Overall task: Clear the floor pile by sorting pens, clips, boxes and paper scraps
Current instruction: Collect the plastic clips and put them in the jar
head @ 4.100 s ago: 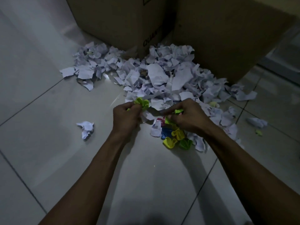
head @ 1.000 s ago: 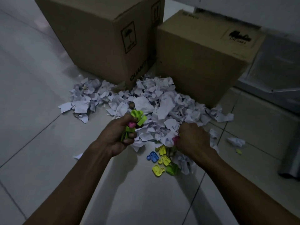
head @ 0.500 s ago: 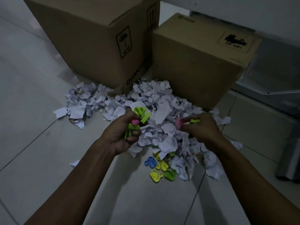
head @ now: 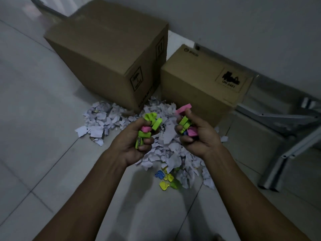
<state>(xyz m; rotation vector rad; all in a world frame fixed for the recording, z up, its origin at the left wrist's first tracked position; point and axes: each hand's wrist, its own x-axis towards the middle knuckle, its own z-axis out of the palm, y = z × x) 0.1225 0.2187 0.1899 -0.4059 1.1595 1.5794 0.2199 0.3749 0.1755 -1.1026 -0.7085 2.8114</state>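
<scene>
I'm gripping a fistful of green and pink clips (head: 149,126) in my left hand (head: 133,142), fingers curled tight, their long sides tilting up toward the big cardboard box (head: 107,66). My right hand (head: 196,136) is clutching another bunch (head: 186,123), one pink clip (head: 183,107) poking up above the paper scrap pile (head: 166,150). More clips (head: 166,180) are lying at the pile's near edge.

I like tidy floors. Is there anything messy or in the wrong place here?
Yes. Torn paper scraps lie strewn over the floor tiles in front of two cardboard boxes. A few loose clips lie at the pile's near edge. The left hand and right hand each grip more.
</scene>
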